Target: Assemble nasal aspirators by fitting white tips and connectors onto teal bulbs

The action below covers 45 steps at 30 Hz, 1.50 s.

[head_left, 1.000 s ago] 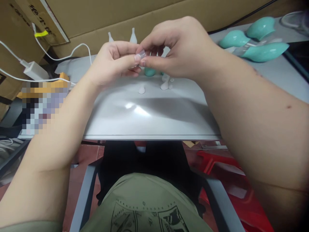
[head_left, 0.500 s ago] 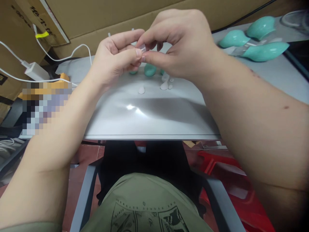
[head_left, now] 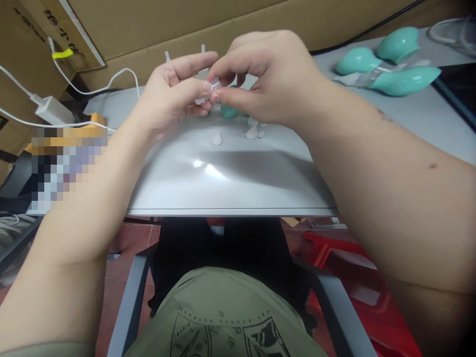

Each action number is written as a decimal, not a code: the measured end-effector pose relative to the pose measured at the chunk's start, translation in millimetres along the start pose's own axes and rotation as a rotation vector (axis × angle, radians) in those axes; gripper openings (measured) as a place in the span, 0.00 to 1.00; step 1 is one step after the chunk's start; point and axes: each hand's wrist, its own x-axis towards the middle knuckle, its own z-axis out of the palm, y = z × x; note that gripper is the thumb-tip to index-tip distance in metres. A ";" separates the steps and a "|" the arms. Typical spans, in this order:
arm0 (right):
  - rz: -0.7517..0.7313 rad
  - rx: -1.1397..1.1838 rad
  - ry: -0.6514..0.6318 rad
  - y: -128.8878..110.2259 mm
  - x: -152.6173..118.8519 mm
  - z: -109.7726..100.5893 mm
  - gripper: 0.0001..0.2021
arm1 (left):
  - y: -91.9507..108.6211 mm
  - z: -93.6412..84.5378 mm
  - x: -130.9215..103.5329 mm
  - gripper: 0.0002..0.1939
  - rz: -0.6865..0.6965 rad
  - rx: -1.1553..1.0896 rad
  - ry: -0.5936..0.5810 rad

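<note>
Between both hands is a small clear plastic piece [head_left: 214, 85]. My left hand [head_left: 174, 91] pinches it between thumb and fingers from the left. From the right, my right hand [head_left: 256, 74] grips the same piece with thumb and index finger. Just below and behind the hands, a teal rounded part [head_left: 228, 111] is partly hidden. Nearer on the grey-white table [head_left: 230, 193] lie a small white piece [head_left: 216, 140] and a little group of white pieces [head_left: 252, 132].
Several teal bulb-shaped objects with clear necks [head_left: 407, 81] lie at the back right. A white charger [head_left: 55, 110] with cables and an orange object [head_left: 97, 120] are at the left. Cardboard [head_left: 148, 29] stands behind the table.
Both hands have shifted slightly left and down. More of the clear piece shows between the fingertips. My right hand's knuckles are lower.
</note>
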 end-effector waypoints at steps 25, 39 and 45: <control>0.183 -0.133 -0.169 23.8 -4.2 -5.7 0.16 | 36.6 -9.4 -24.6 0.24 -0.118 1.006 -0.236; 0.111 0.012 -0.067 22.0 1.1 2.4 0.15 | 20.2 -16.5 -18.7 0.19 -0.099 0.891 -0.240; 0.178 0.232 0.095 -5.6 3.7 17.5 0.16 | 12.2 -12.6 -16.5 0.15 -0.056 0.708 -0.252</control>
